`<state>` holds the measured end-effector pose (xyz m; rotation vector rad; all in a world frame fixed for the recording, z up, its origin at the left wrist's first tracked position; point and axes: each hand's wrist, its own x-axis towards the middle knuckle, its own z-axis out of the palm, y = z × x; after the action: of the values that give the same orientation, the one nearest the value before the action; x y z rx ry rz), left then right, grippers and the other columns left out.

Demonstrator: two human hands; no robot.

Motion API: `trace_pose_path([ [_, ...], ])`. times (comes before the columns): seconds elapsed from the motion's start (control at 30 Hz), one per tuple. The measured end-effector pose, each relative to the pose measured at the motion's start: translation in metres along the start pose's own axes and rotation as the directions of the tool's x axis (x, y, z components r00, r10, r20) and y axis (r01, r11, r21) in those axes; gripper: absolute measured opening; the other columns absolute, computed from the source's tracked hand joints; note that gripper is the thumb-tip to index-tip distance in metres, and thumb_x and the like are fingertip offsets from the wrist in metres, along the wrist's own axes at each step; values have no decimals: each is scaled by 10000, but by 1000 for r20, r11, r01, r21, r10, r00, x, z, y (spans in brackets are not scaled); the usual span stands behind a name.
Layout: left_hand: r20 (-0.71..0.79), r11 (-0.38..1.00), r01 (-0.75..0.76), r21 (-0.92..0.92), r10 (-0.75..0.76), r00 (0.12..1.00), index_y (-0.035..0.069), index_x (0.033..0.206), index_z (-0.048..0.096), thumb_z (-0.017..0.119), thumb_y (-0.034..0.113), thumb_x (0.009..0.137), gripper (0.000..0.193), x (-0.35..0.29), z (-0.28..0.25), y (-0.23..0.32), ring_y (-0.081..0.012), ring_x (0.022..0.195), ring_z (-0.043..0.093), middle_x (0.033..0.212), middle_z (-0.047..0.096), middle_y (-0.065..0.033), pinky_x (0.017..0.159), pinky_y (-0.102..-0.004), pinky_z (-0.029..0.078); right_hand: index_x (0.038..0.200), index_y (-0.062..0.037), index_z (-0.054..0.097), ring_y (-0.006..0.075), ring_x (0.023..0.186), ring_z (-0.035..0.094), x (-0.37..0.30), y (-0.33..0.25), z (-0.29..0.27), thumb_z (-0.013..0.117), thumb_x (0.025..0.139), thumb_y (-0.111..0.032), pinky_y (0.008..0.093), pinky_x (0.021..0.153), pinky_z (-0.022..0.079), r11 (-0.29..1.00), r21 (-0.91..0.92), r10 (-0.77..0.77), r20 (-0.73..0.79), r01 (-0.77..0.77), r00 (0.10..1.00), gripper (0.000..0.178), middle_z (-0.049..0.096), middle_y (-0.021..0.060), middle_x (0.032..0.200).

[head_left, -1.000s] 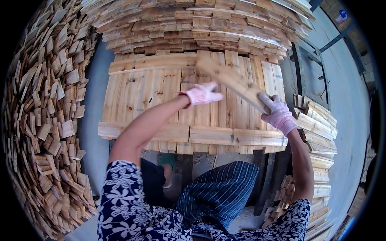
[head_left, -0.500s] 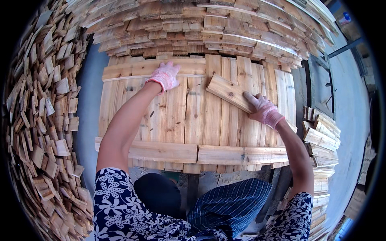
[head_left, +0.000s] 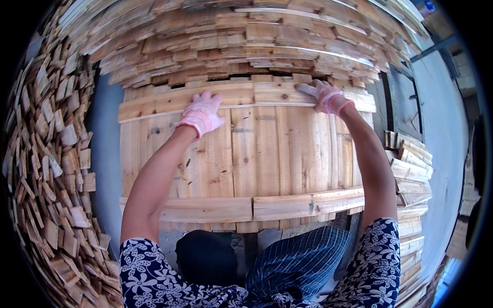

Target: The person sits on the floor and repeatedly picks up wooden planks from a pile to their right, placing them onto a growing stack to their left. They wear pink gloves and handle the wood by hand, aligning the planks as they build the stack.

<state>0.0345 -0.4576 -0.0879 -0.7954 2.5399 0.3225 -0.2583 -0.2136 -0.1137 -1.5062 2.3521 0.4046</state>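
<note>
Head view, read from the left: a heap of short wood offcuts [head_left: 49,169] fills the left side, stacked loosely from top to bottom. Beside it, a panel of upright wooden slats [head_left: 267,154] occupies the centre, its slats lying side by side and touching. Two cross battens lie over the slats: a far batten [head_left: 241,95] along the panel's top edge and a near batten [head_left: 257,208] along its bottom edge, each made of two lengths butted end to end.

Left hand [head_left: 202,114], in a pink-and-white knit glove, lies flat with fingers spread on the left half of the far batten, near the panel's top left corner; it presses down and grips nothing.

Right hand [head_left: 324,96], gloved alike, rests on the right half of the same batten near the top right corner, fingers extended and pointing left along the wood; it is not closed round anything.

Beyond the panel's top edge, a large stack of rough planks [head_left: 246,41] spans the upper picture. At the right, a pile of flat boards [head_left: 411,174] stands just beside the panel's right edge.
</note>
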Motion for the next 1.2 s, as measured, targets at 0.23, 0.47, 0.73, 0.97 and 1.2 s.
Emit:
trace_pose_path([
  [0.23,-175,968,-216,128,236,956,41,1478,474,720,439,811,814,34,43,-35,-447,1379,441,1474,493,-258,1181,-525,323,1405,-415,574,368,1233,590,-22,-16,3,565,998,-284,516,1017,477,996,-72,-71,-220,56,973,427,583,130,1335],
  [0.47,-90,982,-53,182,71,993,69,1491,466,728,431,783,838,45,10,-43,-446,1405,427,1502,451,-304,1182,-453,369,1409,-309,492,299,1032,623,-243,-103,-14,712,863,-226,462,936,483,947,271,16,-569,170,822,594,582,110,1143],
  [0.73,-7,571,-820,-42,820,572,58,1455,518,685,352,912,640,-25,59,274,-390,1337,523,1407,571,-238,1140,-440,416,1243,-111,653,344,1107,601,-639,-127,78,719,785,-117,492,1000,468,410,296,862,-436,-863,259,463,646,121,1116],
  [0.97,279,113,-714,-691,953,-119,36,1466,519,648,426,950,660,-315,97,509,-341,1354,542,1459,570,-202,1149,-414,423,1389,-147,593,355,1147,603,-881,-149,22,716,878,-258,481,1059,444,-177,170,854,-463,-969,-237,538,664,143,1170],
  [1.2,447,343,-295,-892,763,-467,40,1591,299,647,533,960,873,-516,164,552,-351,1394,493,1506,487,-254,1130,-418,437,1575,-169,385,459,1361,494,-1091,-137,138,571,905,-684,521,1106,424,-817,153,577,244,-557,-779,865,536,265,1451],
])
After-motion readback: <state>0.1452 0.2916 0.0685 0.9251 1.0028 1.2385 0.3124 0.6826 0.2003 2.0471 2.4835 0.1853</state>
